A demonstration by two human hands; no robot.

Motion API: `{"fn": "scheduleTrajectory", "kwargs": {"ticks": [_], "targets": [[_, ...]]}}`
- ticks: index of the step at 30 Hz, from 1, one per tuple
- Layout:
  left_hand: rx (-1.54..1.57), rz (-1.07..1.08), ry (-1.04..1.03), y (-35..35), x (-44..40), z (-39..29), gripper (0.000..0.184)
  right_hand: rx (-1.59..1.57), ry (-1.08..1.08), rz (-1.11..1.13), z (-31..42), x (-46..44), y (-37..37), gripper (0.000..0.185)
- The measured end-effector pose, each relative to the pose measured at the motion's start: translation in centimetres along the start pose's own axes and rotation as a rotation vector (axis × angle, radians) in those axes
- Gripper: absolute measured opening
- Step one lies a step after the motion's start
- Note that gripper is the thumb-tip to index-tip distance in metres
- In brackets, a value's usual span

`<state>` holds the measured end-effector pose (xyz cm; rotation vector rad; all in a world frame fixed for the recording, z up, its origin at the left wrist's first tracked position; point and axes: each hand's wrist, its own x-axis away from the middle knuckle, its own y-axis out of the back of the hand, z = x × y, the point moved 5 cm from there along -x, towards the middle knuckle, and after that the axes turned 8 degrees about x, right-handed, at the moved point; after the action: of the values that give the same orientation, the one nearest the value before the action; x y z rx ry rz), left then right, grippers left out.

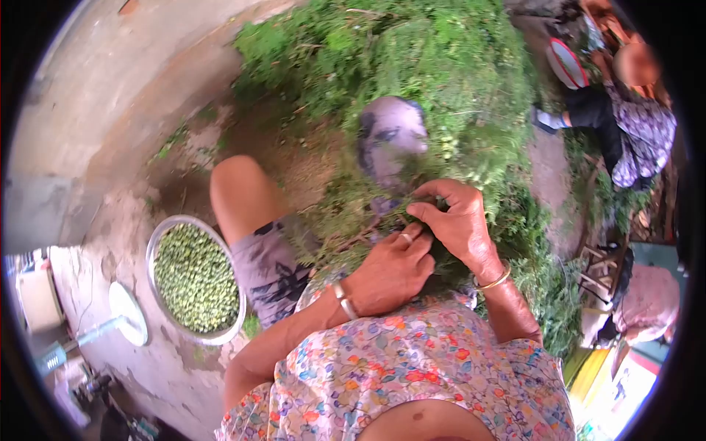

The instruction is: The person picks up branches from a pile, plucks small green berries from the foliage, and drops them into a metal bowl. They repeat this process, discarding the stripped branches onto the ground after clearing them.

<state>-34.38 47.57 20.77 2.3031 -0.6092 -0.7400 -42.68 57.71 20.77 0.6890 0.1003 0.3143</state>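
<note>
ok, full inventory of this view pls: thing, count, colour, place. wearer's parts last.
Sprigs: uncounted, green, over the lap, at both hands
Leafy heap: one, green, top centre to right
Bowl: one, silver, ground at left
Pods: many, green, in the bowl
Stand: one, white base, bluish pole, lower left
Box: one, cream, far left
Wall: one, beige-grey, upper left
Basin: one, white, red rim, upper right
Co-worker: one, purple-white top, upper right
Wooden frame: one, brown, right
Edge clutter: too blurred to list
Bracelets: two, silver left wrist, gold right
Floral top: one, multicoloured, bottom centre
Left hand: one, brown, centre
Right hand: one, brown, right of centre
</note>
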Motion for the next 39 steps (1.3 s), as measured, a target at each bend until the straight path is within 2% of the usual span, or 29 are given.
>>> {"fn": "scheduleTrajectory", "kwargs": {"ticks": [1,3,7,9,11,12,13,15,16,19,20,21,23,24,27,30,39], "targets": [[-0.003,0.030,-0.003,-0.2,0.1,-0.1,0.016,-0.020,0.014,0.025,0.3,-0.2,-0.6,0.024],[-0.015,0.006,0.018,-0.3,0.3,0.0,0.016,0.183,0.062,0.051,1.0,-0.7,-1.2,0.020],[0.008,0.018,0.020,-0.3,0.6,0.2,0.016,0.152,0.028,0.055,0.0,-1.1,-1.8,0.015],[0.055,-0.003,0.025,-0.4,0.6,0.4,0.016,0.182,0.078,0.014,-0.2,-1.3,-1.2,0.011],[0.061,-0.004,0.010,-0.5,0.6,0.5,0.017,-0.020,-0.083,0.140,-1.2,-1.7,-0.9,0.013],[0.052,-0.006,0.013,-0.4,0.6,0.6,0.019,-0.271,-0.236,0.214,-0.7,-1.5,-0.5,0.013],[0.060,-0.001,-0.003,-0.5,0.6,0.6,0.019,-0.266,-0.244,0.198,-0.5,-1.5,0.2,0.013],[0.081,-0.020,0.002,-0.4,0.6,0.8,0.020,-0.964,-0.458,0.215,-0.7,-1.0,0.5,0.011],[0.100,-0.022,0.006,-0.3,0.6,0.9,0.023,-0.966,-0.429,0.191,-0.7,-0.9,0.8,0.013],[0.119,-0.038,0.017,-0.2,0.4,0.9,0.022,-0.924,-0.412,0.161,-2.1,0.3,1.5,0.012],[0.122,-0.033,0.011,-0.2,0.4,0.9,0.022,-0.681,-0.437,0.060,-2.3,0.7,1.6,0.009],[0.132,-0.035,0.009,-0.3,0.4,1.0,0.022,-0.683,-0.440,0.053,-2.6,1.0,1.0,0.009],[0.143,-0.031,0.002,-0.3,0.3,0.9,0.022,-0.043,-0.093,-0.122,-2.0,1.1,1.3,0.008],[0.125,-0.030,0.000,-0.2,0.2,0.8,0.022,0.009,-0.073,-0.106,-1.6,1.2,0.9,0.010],[0.106,-0.019,0.004,-0.1,0.1,0.7,0.022,0.123,0.041,-0.081,-1.2,1.1,-0.5,0.017],[0.107,-0.013,0.008,0.0,-0.1,0.6,0.022,0.176,0.045,-0.096,-1.0,0.5,-0.9,0.019],[0.120,-0.008,0.007,0.2,-0.1,0.7,0.019,0.014,-0.001,-0.085,-1.6,0.2,-0.8,0.014]]}}
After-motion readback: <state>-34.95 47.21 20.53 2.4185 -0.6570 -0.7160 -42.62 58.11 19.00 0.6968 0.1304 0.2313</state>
